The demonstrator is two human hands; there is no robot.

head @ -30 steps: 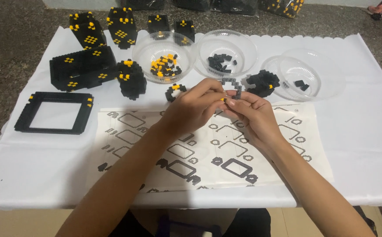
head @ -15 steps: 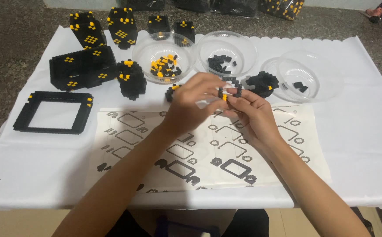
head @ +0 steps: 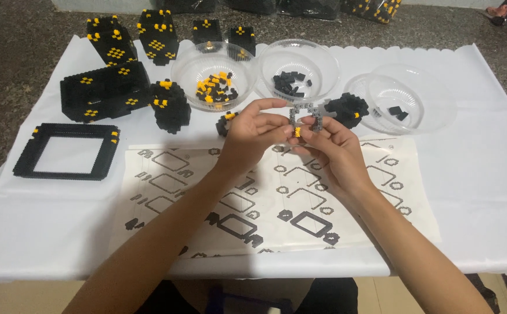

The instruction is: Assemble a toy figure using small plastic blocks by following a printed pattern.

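My left hand (head: pixel 253 131) and my right hand (head: pixel 326 145) meet above the middle of the table, both pinching a small grey brick ring (head: pixel 306 116) with one yellow brick at its bottom. The ring is held upright between my fingertips, above a printed instruction sheet (head: pixel 276 197). Just behind the hands stand three clear plastic bowls: one with yellow and black bricks (head: pixel 212 87), one with black bricks (head: pixel 297 78), and one nearly empty with a few black bricks (head: pixel 404 107).
A black open square frame (head: pixel 66 152) lies at the left. Several black-and-yellow brick blocks (head: pixel 105 93) stand at the back left, a rounded one (head: pixel 171 107) near the bowls and another small build (head: pixel 346 109) by my right hand. A white cloth (head: pixel 486 192) covers the table.
Both hands have lifted the grey ring slightly and turned it more upright; they stay together in the same spot.
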